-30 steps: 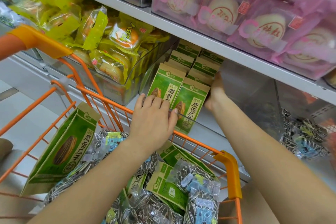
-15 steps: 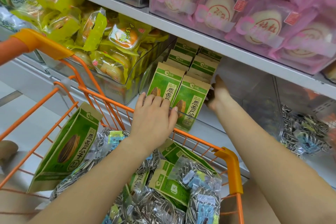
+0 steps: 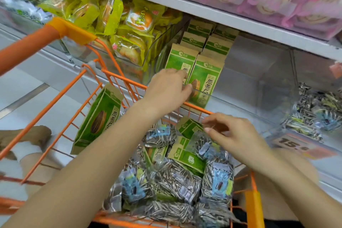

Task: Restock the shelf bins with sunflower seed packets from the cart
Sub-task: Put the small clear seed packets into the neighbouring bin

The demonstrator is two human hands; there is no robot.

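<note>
Green-and-tan paper sunflower seed packets: upright in two rows filling the left side of the clear plastic shelf bin, fronts facing out. One more leans tilted against the left wall of the orange wire cart. Clear bags of striped seeds lie heaped along the cart's right side, with green packets among them.

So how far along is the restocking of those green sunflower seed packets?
Partway. Two rows of green packets already stand in the clear shelf bin, whose right side is bare. The left hand rests against the front packets, while the right hand reaches for another green packet in the orange cart. Several green and clear seed bags remain there.
</note>
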